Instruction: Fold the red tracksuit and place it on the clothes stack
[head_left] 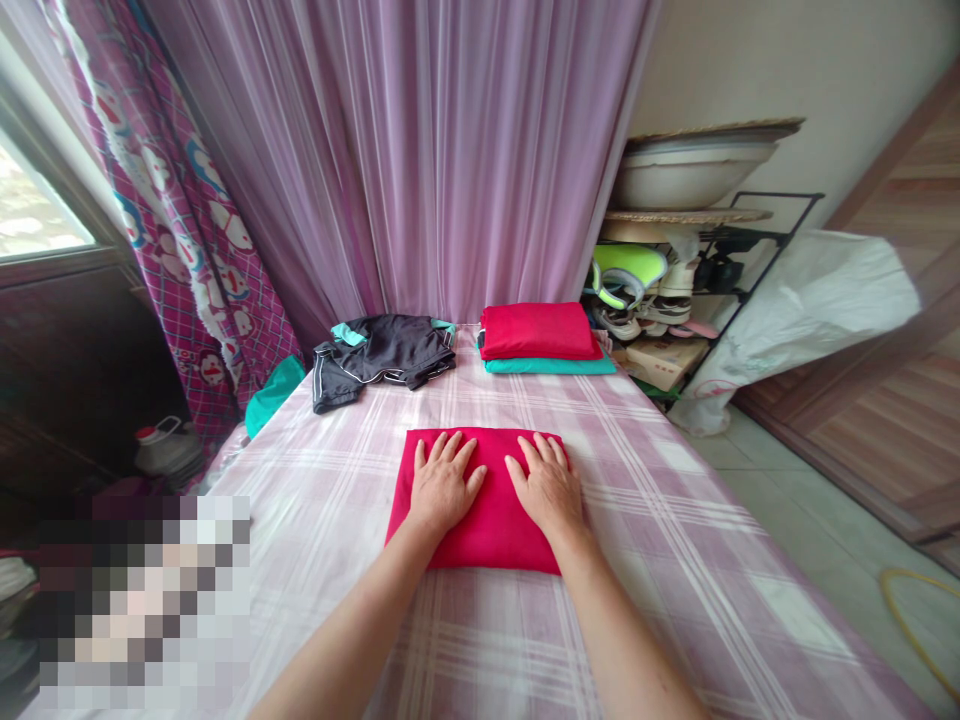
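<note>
A folded red cloth (487,520) lies flat on the pink checked bedsheet (315,500) in front of me. My left hand (442,485) rests palm down on its left half, fingers spread. On the right half my right hand (547,485) presses flat in the same way, fingers apart. Neither hand grips anything. Farther back, a folded red cloth (536,330) sits stacked on a folded teal cloth (551,366). A crumpled black garment with teal and white trim (382,355) lies at the back left.
A purple curtain (420,150) hangs behind the bed. A patterned curtain (187,220) and window are at the left. A shoe rack (660,300) with a basin on top stands at the right, beside a white sack (810,300). A teal cloth (271,395) hangs off the bed's left edge.
</note>
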